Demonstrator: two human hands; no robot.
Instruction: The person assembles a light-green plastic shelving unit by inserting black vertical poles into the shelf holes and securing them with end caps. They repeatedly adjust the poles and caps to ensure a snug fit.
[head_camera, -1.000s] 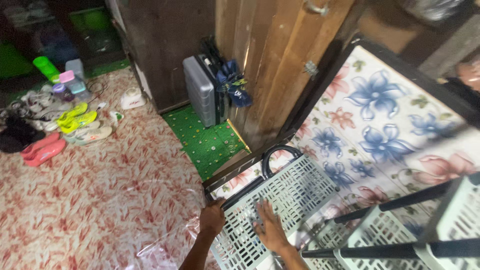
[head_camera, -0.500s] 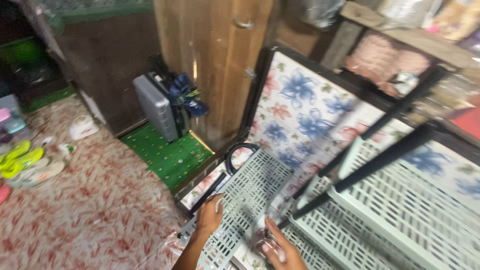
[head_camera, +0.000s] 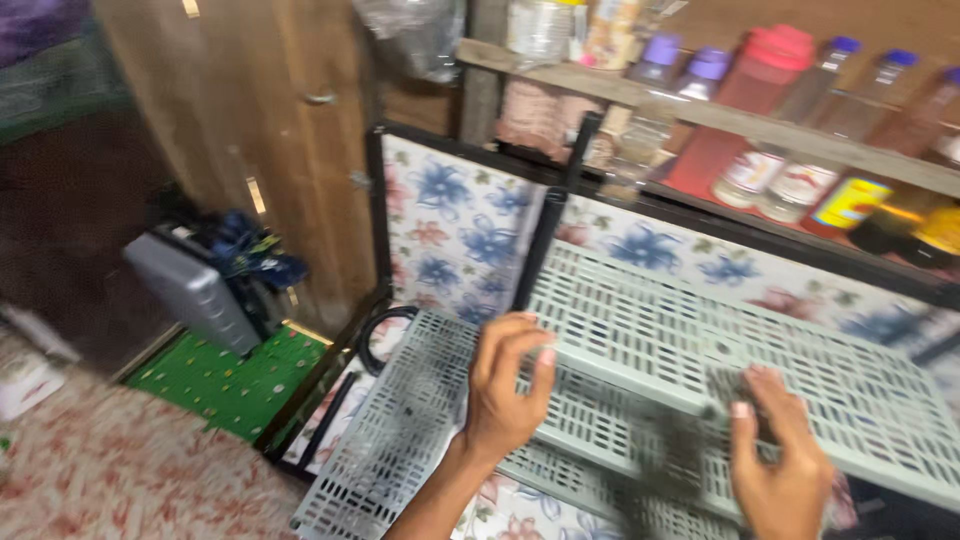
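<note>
A pale grey slotted plastic shelf rack (head_camera: 640, 330) with black posts (head_camera: 548, 235) stands against a flowered panel (head_camera: 450, 230). My left hand (head_camera: 505, 385) curls its fingers around the left front edge of the upper shelf. My right hand (head_camera: 785, 465) grips the same shelf's front edge further right, thumb up, beside a blurred dark patch (head_camera: 665, 445) that I cannot make out. A lower shelf (head_camera: 400, 440) sticks out beneath my left wrist.
A wooden ledge (head_camera: 760, 115) above the rack carries jars and bottles with red and purple caps. A wooden door (head_camera: 290, 130) is on the left, with a grey case (head_camera: 190, 290), blue cloth (head_camera: 250, 255) and a green mat (head_camera: 235, 375) at its foot. Flowered floor covering (head_camera: 120, 470) lies lower left.
The view has swung up and right, so the ledge of bottles now shows. Both hands have risen from the lower shelf to the front edge of the upper one.
</note>
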